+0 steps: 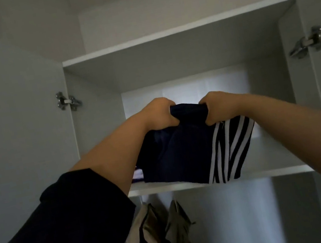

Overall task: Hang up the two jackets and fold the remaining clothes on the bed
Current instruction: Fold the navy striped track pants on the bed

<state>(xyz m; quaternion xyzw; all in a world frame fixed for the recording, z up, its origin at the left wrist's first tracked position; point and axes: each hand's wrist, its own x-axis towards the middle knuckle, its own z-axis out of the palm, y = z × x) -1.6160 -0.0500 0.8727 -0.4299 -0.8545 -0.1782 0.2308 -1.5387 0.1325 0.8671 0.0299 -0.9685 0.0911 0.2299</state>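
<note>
Head view shows the left hand (159,114) and right hand (216,109) both fisted tight on the top edge of a folded dark garment (184,151) with white stripes, its lower end on the wardrobe shelf (271,173). It looks soft, light and floppy, so bunched edges seem the best hold. Fingertips are buried in cloth; something pale behind the left forearm is unclear. Below, two jackets (164,234) hang, their hangers hidden.
</note>
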